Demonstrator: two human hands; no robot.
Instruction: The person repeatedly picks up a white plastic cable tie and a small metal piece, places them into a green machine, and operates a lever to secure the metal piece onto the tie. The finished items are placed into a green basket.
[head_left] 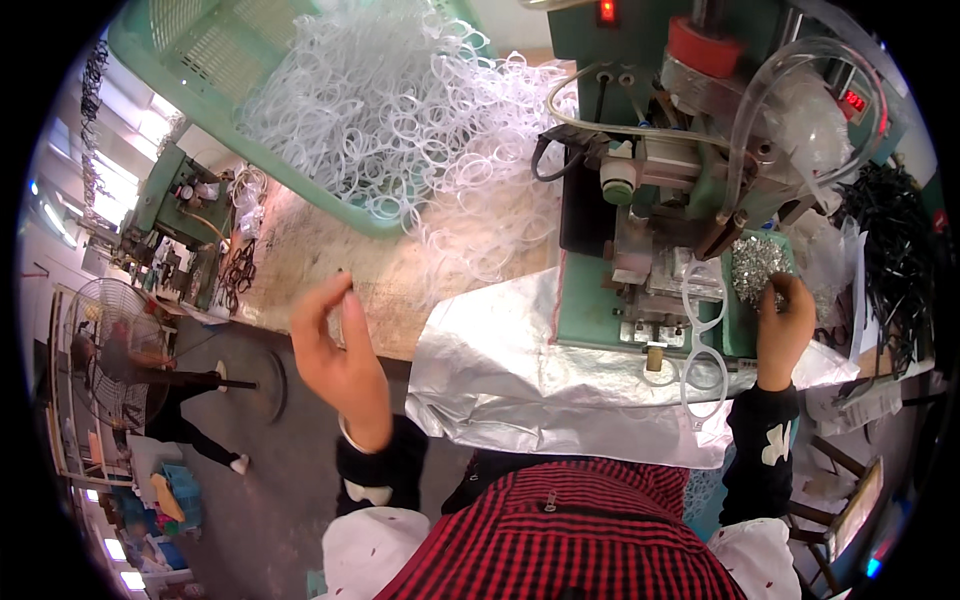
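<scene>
My left hand hovers over the near left edge of the workbench, fingers loosely curled and thumb a little apart; I see nothing held in it. At the right, my right hand dips its pinched fingertips into a green tray of small shiny metal pieces. What lies between those fingertips is too small to make out. Left of this hand, a clear plastic eyeglass frame stands on edge at the front of the bench press, touched by neither hand.
A green basket spills many clear eyeglass frames onto the wooden bench. Silver foil covers the bench's front edge. Black strips are heaped at far right. A floor fan and another person are at left.
</scene>
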